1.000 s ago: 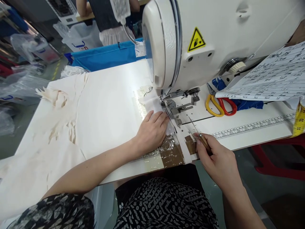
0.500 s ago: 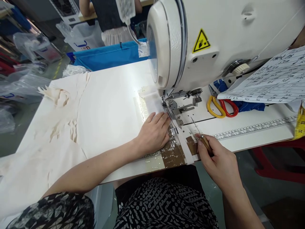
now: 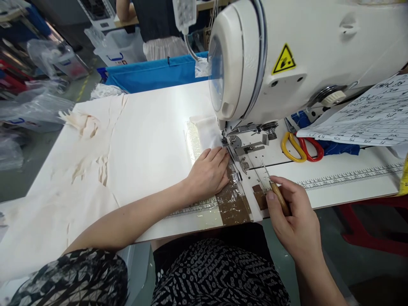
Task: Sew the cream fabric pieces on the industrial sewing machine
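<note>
My left hand lies flat, palm down, on a white strip of fabric that runs under the presser foot of a white sewing machine. My right hand grips a wooden-handled awl, its thin metal tip pointing up toward the foot. A narrow white band runs from the foot to the table's near edge, past brown tape patches.
Yellow and red scissors lie right of the foot, under a printed sheet. A ruler strip runs along the table. Cream fabric covers the left side. A blue bin and another person stand behind.
The white fabric has fed further back under the foot and my left hand has followed it slightly. My right hand keeps the awl in about the same place. The view shifted a little.
</note>
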A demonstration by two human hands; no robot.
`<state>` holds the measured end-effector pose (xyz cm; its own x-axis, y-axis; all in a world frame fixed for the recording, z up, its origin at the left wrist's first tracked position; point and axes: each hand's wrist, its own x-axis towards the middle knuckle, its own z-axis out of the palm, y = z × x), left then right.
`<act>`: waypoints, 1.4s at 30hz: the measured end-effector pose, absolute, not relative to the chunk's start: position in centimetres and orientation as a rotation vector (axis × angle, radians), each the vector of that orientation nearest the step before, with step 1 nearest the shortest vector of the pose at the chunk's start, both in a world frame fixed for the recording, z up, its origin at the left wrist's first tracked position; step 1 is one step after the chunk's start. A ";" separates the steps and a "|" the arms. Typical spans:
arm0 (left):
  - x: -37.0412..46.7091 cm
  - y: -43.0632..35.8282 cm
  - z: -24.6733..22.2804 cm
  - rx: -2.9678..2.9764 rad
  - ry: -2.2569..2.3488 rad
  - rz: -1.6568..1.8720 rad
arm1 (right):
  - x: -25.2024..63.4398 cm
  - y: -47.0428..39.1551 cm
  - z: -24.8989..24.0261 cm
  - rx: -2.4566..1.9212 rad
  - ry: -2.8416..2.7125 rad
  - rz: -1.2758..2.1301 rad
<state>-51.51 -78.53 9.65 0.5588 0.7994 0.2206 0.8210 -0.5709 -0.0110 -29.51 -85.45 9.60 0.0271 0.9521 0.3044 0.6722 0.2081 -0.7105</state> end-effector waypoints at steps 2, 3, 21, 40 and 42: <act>-51.5 -78.3 9.7 -2.678 -1.422 -0.311 | -30.0 -85.1 9.7 -1.424 -1.778 0.472; -51.5 -78.2 9.7 -2.674 -1.438 -0.333 | -30.4 -84.9 9.7 -1.363 -1.832 0.481; -51.9 -77.1 9.4 -2.645 -1.406 -0.442 | -34.7 -81.2 9.6 -1.226 -2.342 -0.241; -52.7 -76.0 9.7 -2.669 -1.550 -0.541 | -36.3 -82.3 10.1 -1.469 -2.370 -0.422; -52.9 -76.0 10.1 -2.650 -1.585 -0.550 | -36.1 -82.9 10.5 -1.434 -2.341 -0.357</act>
<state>-52.92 -76.05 10.11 0.4275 0.8532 0.2990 0.8549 -0.4890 0.1731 -36.07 -82.91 10.46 -0.4128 0.7989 0.4375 0.8929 0.4497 0.0212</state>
